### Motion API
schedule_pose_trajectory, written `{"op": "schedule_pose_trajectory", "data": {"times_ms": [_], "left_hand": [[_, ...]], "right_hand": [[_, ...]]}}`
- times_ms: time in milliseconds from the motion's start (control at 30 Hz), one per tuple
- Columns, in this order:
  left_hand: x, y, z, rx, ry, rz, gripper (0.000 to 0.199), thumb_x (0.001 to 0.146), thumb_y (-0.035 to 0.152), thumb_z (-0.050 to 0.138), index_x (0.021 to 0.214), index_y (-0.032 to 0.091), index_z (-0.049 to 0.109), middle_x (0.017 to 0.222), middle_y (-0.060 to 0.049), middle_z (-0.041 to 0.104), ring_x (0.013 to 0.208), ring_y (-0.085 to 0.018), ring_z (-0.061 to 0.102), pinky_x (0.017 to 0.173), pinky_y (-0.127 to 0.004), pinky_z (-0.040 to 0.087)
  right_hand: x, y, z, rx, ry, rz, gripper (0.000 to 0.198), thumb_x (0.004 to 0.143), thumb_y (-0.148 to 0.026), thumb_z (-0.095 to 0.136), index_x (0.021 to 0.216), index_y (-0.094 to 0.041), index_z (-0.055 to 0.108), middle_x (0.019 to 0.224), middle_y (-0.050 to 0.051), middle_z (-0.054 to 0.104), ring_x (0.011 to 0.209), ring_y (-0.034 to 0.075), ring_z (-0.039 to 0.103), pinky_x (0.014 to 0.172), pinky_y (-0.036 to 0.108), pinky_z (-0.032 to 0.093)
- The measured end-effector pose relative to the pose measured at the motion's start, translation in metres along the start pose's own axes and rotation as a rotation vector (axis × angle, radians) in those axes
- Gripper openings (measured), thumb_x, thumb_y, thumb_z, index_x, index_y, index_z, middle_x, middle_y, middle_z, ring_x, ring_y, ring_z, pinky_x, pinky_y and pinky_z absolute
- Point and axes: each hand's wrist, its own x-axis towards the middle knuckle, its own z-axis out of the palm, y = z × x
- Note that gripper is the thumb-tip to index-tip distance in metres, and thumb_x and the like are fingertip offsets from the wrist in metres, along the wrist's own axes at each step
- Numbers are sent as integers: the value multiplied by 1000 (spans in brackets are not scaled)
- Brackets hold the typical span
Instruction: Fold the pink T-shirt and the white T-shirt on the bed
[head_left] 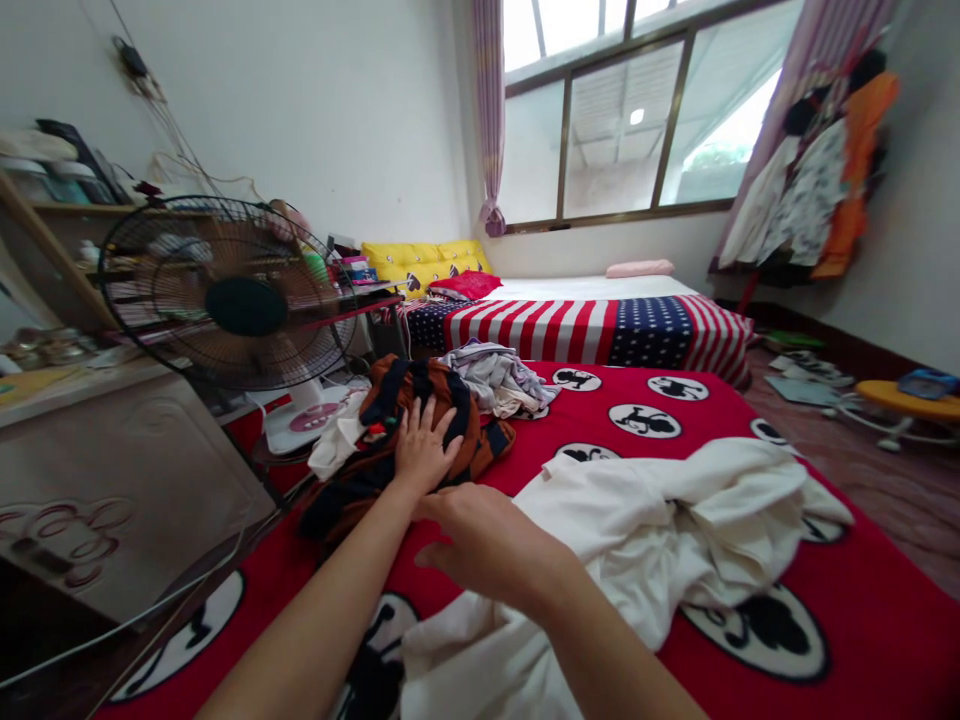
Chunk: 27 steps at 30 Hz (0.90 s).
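Note:
My left hand (426, 445) lies flat with fingers spread on a crumpled brown and black striped garment (480, 445) on the bed. Nearer to me, my right hand (487, 540) hovers beside my left wrist, palm down, with nothing seen in it; its fingers are stretched out to the left. A white cloth garment (645, 510) is spread in folds on the red bedcover (885, 580), to the right of and under my right forearm. Behind the striped garment sits a heap of pale lilac clothes (495, 375). A small white cloth (337, 440) touches the striped garment's left side.
A standing fan (247, 305) is at the left, beside a pale cabinet (112, 490). Beyond the red bed is a second bed with a stars-and-stripes cover (540, 330) and yellow cushions (420, 265). Clothes (810, 190) hang at the right, above a round stool (907, 400).

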Motion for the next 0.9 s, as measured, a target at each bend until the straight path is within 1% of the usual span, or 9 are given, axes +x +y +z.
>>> {"op": "schedule_pose_trajectory", "data": {"times_ms": [167, 300, 367, 467, 633, 700, 767, 833, 900], "left_hand": [[-6, 0, -3, 20, 41, 21, 52, 89, 42, 47, 138, 24, 45, 153, -11, 29, 141, -33, 20, 112, -55, 18], [-13, 6, -5, -15, 101, 0, 52, 90, 37, 45, 140, 21, 42, 153, -13, 26, 142, -33, 18, 111, -56, 18], [-18, 8, -5, -63, 120, -3, 50, 90, 33, 45, 139, 21, 44, 152, -13, 28, 142, -32, 20, 111, -55, 20], [-25, 8, -5, -170, 178, -14, 43, 90, 27, 44, 131, 20, 52, 148, -13, 35, 140, -29, 26, 112, -51, 23], [-23, 25, -20, -450, 269, -59, 27, 88, 24, 45, 104, 23, 67, 132, -7, 54, 128, -25, 44, 108, -45, 33], [-18, 47, -33, -651, 214, -70, 25, 89, 27, 45, 99, 22, 67, 119, -6, 62, 117, -23, 54, 103, -41, 39], [-14, 75, -46, -862, 54, -19, 27, 90, 33, 45, 103, 20, 65, 113, -7, 64, 107, -21, 59, 97, -36, 45], [-15, 107, -55, -956, -176, 140, 37, 88, 41, 50, 117, 20, 60, 120, -9, 61, 112, -21, 57, 98, -35, 44], [-20, 137, -57, -898, -360, 330, 64, 78, 50, 63, 134, 23, 48, 136, -11, 50, 125, -26, 47, 104, -38, 38]], "right_hand": [[-10, -20, 18, 153, 85, -143, 31, 84, -29, 56, 114, -22, 64, 103, 6, 71, 97, 20, 66, 79, 25, 47], [-43, 0, 28, 139, 39, -132, 27, 79, -25, 61, 106, -22, 66, 104, 5, 69, 93, 20, 66, 76, 26, 48], [-65, 28, 27, 164, 188, 15, 28, 80, -18, 58, 107, -21, 64, 107, 5, 67, 86, 17, 65, 75, 26, 49], [-101, 81, 19, 157, 543, 235, 31, 84, -13, 47, 112, -19, 58, 115, 8, 61, 84, 14, 63, 76, 27, 50], [-152, 152, -7, -79, 1009, 497, 27, 85, -18, 43, 107, -17, 58, 110, 10, 60, 92, 20, 59, 81, 35, 50], [-164, 170, -17, -184, 1111, 574, 27, 83, -19, 44, 105, -17, 60, 109, 10, 60, 96, 22, 57, 85, 37, 48], [-174, 182, -24, -262, 1166, 629, 27, 83, -20, 44, 105, -17, 60, 108, 10, 60, 97, 22, 56, 89, 37, 45], [-182, 191, -31, -307, 1170, 691, 29, 83, -24, 45, 106, -17, 60, 108, 10, 60, 94, 22, 57, 89, 35, 45], [-189, 197, -37, -357, 1137, 790, 34, 83, -32, 48, 110, -15, 59, 111, 13, 59, 97, 24, 56, 90, 36, 44]]}}
